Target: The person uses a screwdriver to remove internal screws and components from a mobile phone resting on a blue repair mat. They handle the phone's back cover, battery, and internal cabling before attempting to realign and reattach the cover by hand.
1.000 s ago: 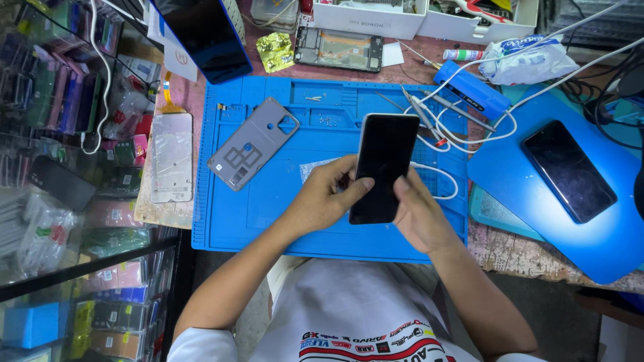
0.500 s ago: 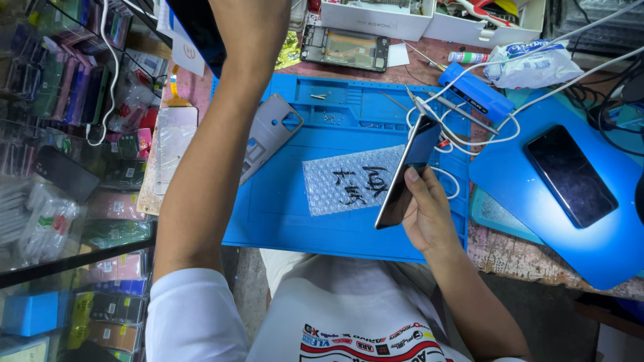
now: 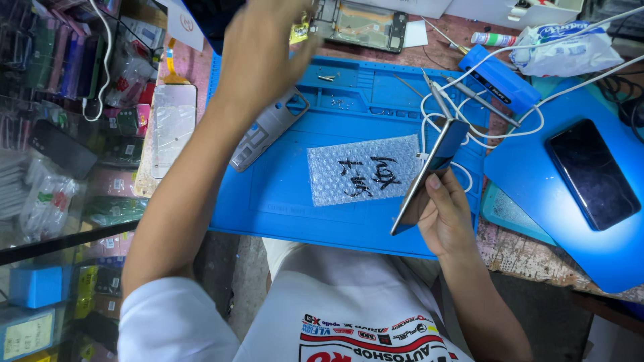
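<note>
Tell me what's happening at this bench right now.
A person sits at a blue mat on a cluttered repair bench. The right hand holds a phone tilted on edge over the mat, beside a bubble-wrap pouch. The left hand reaches toward the far edge, above a grey back cover. Another phone lies on a blue pad to the right.

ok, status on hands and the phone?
Right hand grips phone, tilted on edge over blue mat. Left hand reaching toward bench back, empty. Bubble-wrap piece beside phone.
</note>
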